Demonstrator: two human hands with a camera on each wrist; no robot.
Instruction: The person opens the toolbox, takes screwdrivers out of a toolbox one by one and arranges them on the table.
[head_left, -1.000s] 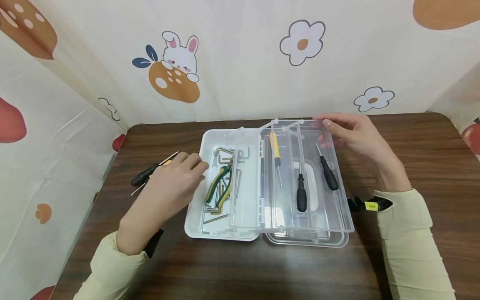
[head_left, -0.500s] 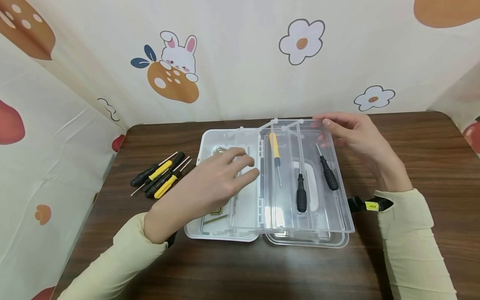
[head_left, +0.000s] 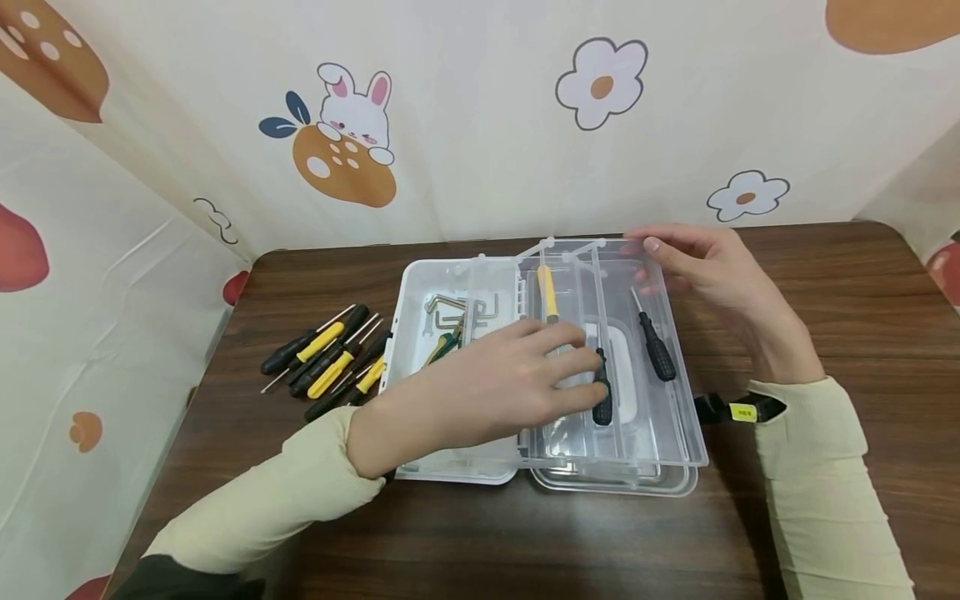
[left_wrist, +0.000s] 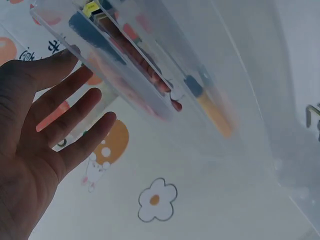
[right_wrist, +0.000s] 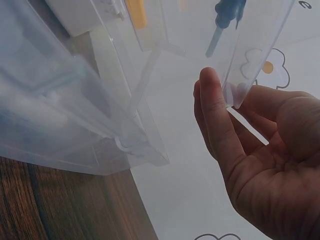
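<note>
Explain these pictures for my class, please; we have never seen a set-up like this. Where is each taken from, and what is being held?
There is no robot here: a person works bare-handed. One picture comes from a head-worn camera looking down; the other two come from cameras on the wrists. On the brown table, a pile of screwdrivers lies beside a white tray with L-shaped metal keys. Next to it is a clear tray with more screwdrivers. The right hand pinches its far right corner. The left hand is over a black-handled screwdriver; whether it touches, I cannot tell.
</note>
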